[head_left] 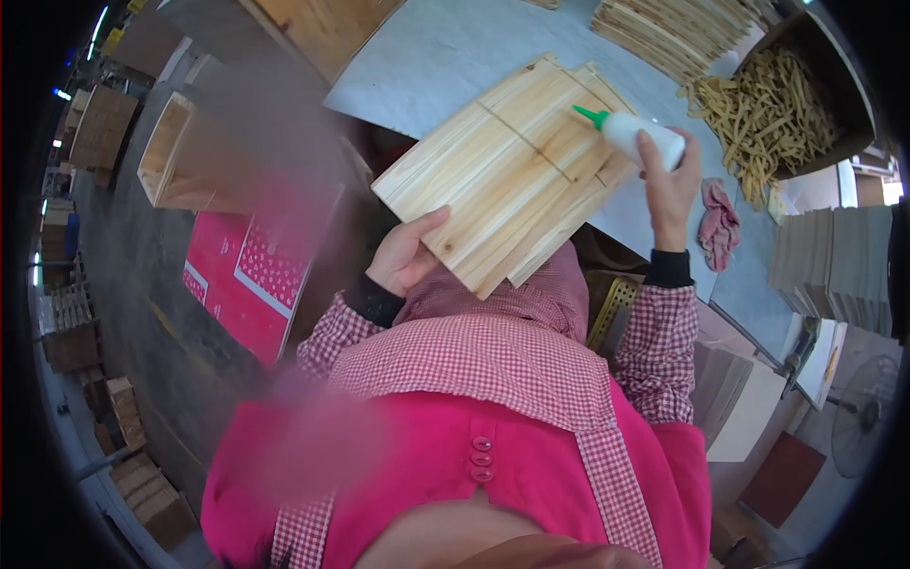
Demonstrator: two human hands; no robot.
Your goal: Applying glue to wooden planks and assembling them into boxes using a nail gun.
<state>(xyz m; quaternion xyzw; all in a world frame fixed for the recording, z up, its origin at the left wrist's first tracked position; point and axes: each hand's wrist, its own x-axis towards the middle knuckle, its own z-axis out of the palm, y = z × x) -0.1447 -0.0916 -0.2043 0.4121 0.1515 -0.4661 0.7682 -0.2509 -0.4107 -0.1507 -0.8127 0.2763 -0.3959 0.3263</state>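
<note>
Pale grey table spreads beyond the boards, and a dull floor runs off to their left. These boards, at least two of light wood lying one over the other and slightly out of line, slant in front of me, their far part over the table and their near end above my checked apron. Thin dark lines cross the top one. My left hand is closed on the boards' near left edge, thumb flat on the upper face, fingers going underneath. My right hand is clamped round a white bottle above the boards' right side, its green nozzle pointing left across the wood; whether the tip touches, I cannot tell. Just right of the boards, a crumpled pink rag lies on the table. Farther right and beyond them, wood strips spill from a dark-sided box, and past their far end sits a stack of slats. Well right of the boards stand grey sheets, with a fan nearer me. Left of the boards, partly behind a blur, are a pink panel and a wooden crate
</note>
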